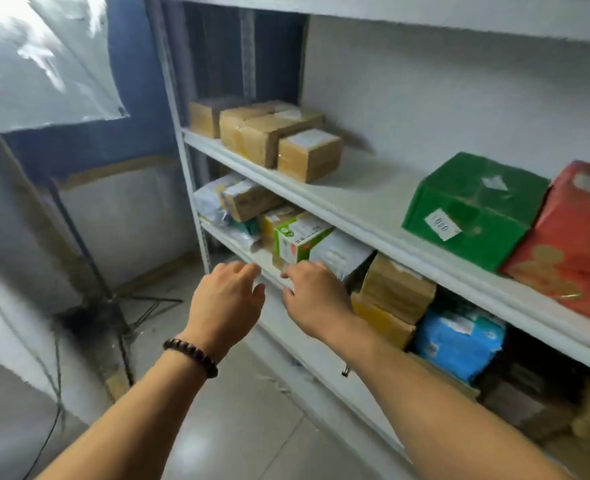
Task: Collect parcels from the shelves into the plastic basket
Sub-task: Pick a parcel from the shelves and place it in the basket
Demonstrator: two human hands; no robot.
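Both my hands reach toward the middle shelf (238, 252) of a white rack. My left hand (226, 299), with a bead bracelet at the wrist, is open just in front of the shelf edge and holds nothing. My right hand (312, 296) is open too, its fingertips touching a grey mailer parcel (342, 254) beside a green-and-white box (298, 239). Brown cardboard parcels (265, 133) stand on the upper shelf. No plastic basket is in view.
A green box (473, 209) and a red box (570, 244) sit on the upper shelf at the right. Brown and yellow parcels (394, 296) and a blue bag (459, 341) lie lower right. A black light stand (113, 306) with cables stands on the floor at the left.
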